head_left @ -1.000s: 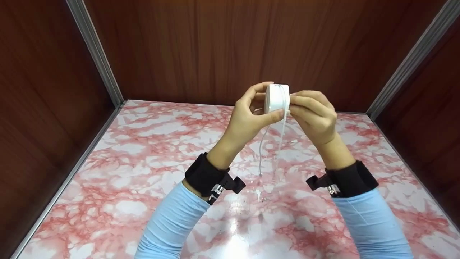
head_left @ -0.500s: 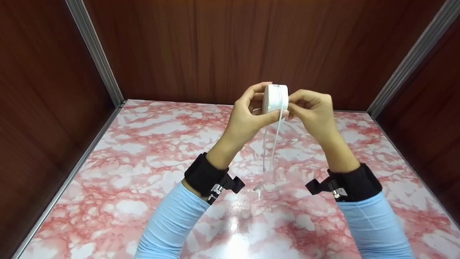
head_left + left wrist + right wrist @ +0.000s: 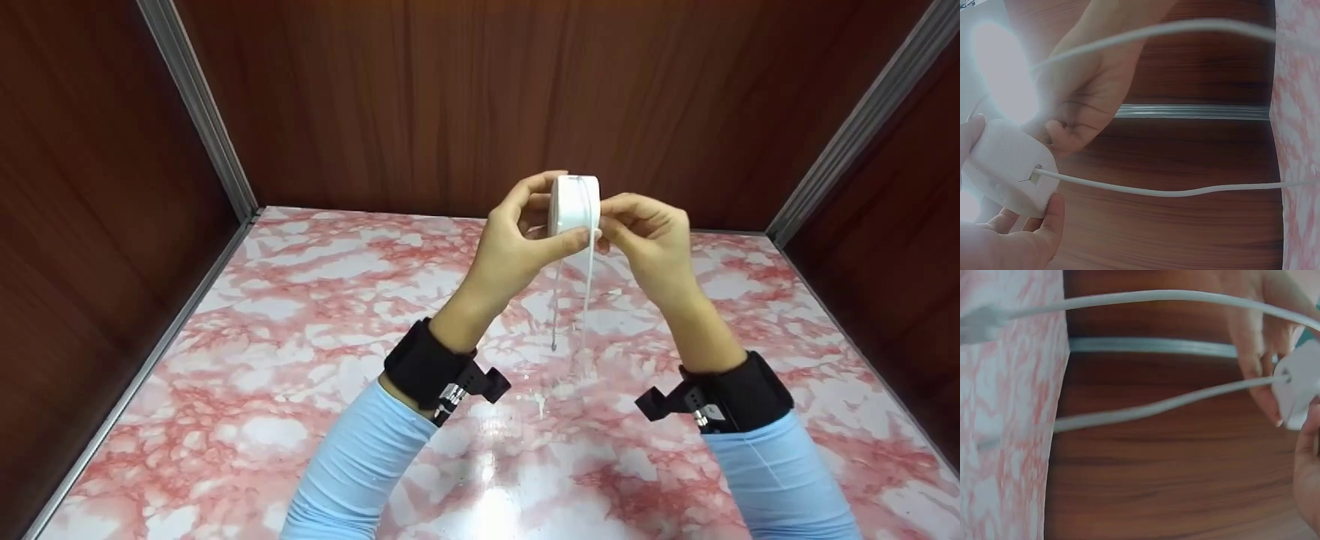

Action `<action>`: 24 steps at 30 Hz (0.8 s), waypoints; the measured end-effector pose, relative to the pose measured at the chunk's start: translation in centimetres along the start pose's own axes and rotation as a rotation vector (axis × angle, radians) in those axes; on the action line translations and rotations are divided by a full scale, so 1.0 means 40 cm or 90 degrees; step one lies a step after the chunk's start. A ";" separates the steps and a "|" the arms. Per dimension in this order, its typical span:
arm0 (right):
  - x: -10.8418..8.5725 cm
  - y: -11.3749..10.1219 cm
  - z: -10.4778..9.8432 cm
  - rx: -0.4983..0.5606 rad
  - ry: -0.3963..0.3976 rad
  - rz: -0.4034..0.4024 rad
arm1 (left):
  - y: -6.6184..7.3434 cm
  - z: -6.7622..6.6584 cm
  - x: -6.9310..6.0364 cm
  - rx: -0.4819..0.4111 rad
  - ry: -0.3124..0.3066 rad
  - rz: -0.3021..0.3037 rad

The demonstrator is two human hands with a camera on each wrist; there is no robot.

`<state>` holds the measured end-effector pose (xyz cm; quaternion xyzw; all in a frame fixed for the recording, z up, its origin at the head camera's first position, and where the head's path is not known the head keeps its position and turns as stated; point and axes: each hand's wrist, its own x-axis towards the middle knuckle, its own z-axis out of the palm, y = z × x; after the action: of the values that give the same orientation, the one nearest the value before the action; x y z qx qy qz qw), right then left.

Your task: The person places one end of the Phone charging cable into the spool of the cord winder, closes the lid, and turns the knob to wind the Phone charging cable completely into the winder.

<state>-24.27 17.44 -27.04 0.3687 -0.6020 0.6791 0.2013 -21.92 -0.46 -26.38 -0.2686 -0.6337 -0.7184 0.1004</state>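
Observation:
A round white cable winder [image 3: 576, 204] is held up on edge above the table in the head view. My left hand [image 3: 512, 236] grips it from the left, thumb in front and fingers over the top and behind. My right hand [image 3: 651, 240] pinches at its right face with bent fingers; the exact part between the fingertips is hidden. One strand of white cable [image 3: 588, 289] hangs down in front, another thinner-looking strand behind. In the left wrist view a cable leaves a hole in the winder's rim [image 3: 1013, 154]. A blurred plug-like end [image 3: 982, 323] shows in the right wrist view.
Below lies a red-and-white marbled table [image 3: 300, 337]. Dark wood panels [image 3: 390, 97] stand behind and at both sides, with metal rails [image 3: 202, 112] at the corners. A bright light reflects off the table's near part.
My right hand's fingers have bent and turned at the winder's right face, and its wrist has dropped slightly. The cable strands have swung, and one hanging end is a little higher. My left hand barely moves.

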 end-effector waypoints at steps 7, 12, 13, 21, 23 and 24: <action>0.002 0.029 0.002 -0.164 0.026 -0.257 | 0.008 0.003 0.001 -0.006 -0.016 0.003; 0.002 0.057 0.027 -0.280 0.118 -0.463 | 0.007 0.001 0.000 -0.011 -0.016 -0.009; 0.003 0.059 0.031 -0.290 0.129 -0.502 | 0.007 0.000 0.000 -0.011 -0.016 -0.011; 0.020 0.048 0.031 -0.308 0.101 -0.625 | 0.006 0.000 0.000 -0.008 -0.022 -0.016; 0.020 0.045 0.023 -0.322 0.090 -0.591 | 0.004 -0.002 0.000 -0.007 -0.019 -0.017; 0.020 0.043 0.018 -0.330 0.083 -0.567 | 0.003 -0.003 0.001 -0.007 -0.018 -0.016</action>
<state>-25.84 16.26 -27.58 0.4840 -0.5211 0.3777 0.5929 -21.90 -0.58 -26.26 -0.2711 -0.6345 -0.7192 0.0808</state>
